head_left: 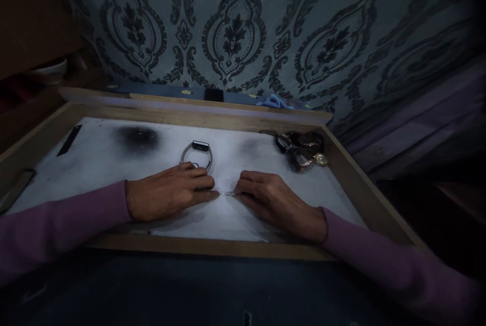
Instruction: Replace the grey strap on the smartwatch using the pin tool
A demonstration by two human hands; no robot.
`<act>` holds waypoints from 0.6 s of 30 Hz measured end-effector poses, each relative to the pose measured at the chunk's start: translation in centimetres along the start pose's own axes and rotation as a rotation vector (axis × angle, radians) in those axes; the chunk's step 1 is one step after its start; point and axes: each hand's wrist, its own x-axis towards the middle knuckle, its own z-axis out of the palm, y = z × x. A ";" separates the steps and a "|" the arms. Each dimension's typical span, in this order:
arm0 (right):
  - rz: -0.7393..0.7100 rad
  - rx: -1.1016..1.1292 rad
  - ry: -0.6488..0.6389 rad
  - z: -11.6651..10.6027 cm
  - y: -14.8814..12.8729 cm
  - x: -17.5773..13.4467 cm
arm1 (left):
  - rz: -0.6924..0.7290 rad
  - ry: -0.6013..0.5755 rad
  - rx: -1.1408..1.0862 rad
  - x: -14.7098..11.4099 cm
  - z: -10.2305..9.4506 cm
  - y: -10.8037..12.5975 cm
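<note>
Both hands work low over the white bottom of a wooden-sided tray (212, 247). A thin, shiny silver piece (228, 194) spans the small gap between my fingertips; its kind is too small to make out. My left hand (170, 192) pinches its left end with thumb and fingers together. At the other end, my right hand (271, 199) has its fingers closed on it, hiding that part. Just beyond my left fingers stands a wristwatch (200, 146) with a dark rectangular face and a pale looped band, partly hidden by the hand.
Several watches with dark straps (299, 146) lie heaped in the right back corner. A flat black strip (69, 140) rests at the left, near a dark-edged object (17, 189). Behind the far wall are a blue cloth (275, 102) and a small black item (214, 95).
</note>
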 end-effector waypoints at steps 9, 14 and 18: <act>-0.013 0.026 -0.030 0.1 -0.1 0.1 | -0.002 -0.042 0.002 0.1 -0.3 0.0; -0.020 -0.052 -0.014 0.3 -0.2 0.0 | 0.004 -0.002 -0.015 0.1 -0.3 0.0; -0.006 -0.020 -0.008 0.4 -0.2 0.0 | -0.002 -0.013 -0.027 0.1 -0.3 0.1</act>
